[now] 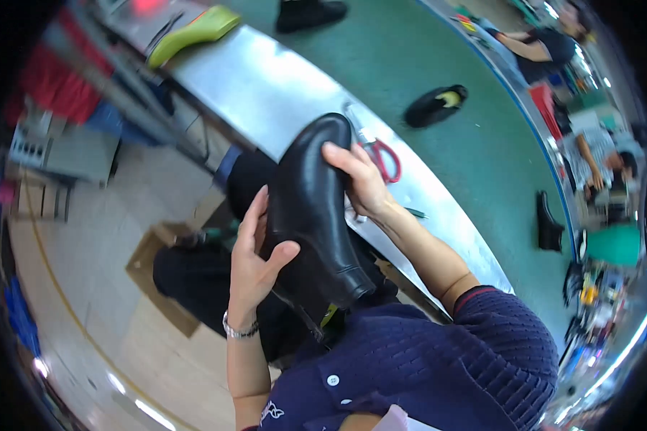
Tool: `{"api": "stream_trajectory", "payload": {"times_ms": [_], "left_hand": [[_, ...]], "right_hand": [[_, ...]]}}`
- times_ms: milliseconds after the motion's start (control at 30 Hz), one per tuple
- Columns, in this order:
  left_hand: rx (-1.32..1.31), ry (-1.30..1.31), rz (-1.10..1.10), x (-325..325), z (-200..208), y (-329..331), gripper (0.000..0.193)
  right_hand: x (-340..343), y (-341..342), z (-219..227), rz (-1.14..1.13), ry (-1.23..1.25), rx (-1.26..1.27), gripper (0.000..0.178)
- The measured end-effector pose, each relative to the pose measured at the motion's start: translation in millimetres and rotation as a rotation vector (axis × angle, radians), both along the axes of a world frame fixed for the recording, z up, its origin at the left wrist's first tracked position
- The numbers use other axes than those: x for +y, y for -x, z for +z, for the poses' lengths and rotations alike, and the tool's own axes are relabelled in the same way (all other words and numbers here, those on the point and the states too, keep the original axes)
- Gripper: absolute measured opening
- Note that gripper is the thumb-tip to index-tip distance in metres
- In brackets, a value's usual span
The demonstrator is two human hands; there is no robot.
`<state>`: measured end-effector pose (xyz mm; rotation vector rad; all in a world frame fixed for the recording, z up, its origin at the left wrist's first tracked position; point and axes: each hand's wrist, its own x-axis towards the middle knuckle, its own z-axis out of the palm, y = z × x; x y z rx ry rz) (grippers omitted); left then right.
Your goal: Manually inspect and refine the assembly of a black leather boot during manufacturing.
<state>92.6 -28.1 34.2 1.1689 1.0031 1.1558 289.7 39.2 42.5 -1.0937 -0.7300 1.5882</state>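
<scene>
Head view: my left hand [253, 269] cradles the boot [305, 190], right hand [364, 185] grips nearer its toe [328, 128], aimed over the near bench edge [230, 108].

Single head-worn fisheye, left of a side-by-side pair, aimed down over the black boot [309, 201].
Lens sits above the wearer's navy shirt [417, 359], which fills the frame below the boot; boot is near and roughly central. Picture upright, but straight edges bow toward a black rim. Metal bench [248, 75] cuts diagonally past the boot's upper right; pale floor [151, 179] falls left of it, green surface [474, 179] beyond to the right. Far right of the boot is small and soft, so depth there is hard to judge.
</scene>
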Motion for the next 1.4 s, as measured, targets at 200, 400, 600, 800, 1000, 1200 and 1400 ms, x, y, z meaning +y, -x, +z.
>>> {"api": "stream_trajectory", "payload": {"times_ms": [200, 400, 600, 800, 1000, 1200, 1400], "left_hand": [[0.025, 0.202, -0.197, 22.3, -7.2, 0.2, 0.054], [0.015, 0.367, -0.177, 18.3, -28.5, 20.3, 0.042], [0.083, 0.340, -0.199, 33.2, -32.0, 12.6, 0.039], [0.095, 0.302, -0.224, 32.6, -25.7, -1.5, 0.040], [0.095, 0.323, -0.244, 14.9, -27.1, 1.2, 0.041], [0.135, 0.296, -0.072, -20.5, -25.3, 29.7, 0.038], [0.224, 0.267, -0.027, -30.9, -30.5, 52.0, 0.037]], "right_hand": [[-37.0, -179.8, -21.6, -0.623, 0.010, 0.262, 0.050], [-114.8, -316.3, -76.9, -1.470, 0.120, 0.250, 0.056], [-162.9, -397.3, -118.0, -1.396, 0.410, -0.166, 0.068], [-138.3, -372.9, -60.9, -0.513, 0.985, -1.590, 0.055], [-12.7, -250.5, -17.1, -0.572, -0.042, -1.508, 0.052], [60.2, -216.0, -56.3, -0.553, -0.168, -1.614, 0.040], [55.3, -239.0, 3.3, -0.573, -0.321, -1.183, 0.026]]}}
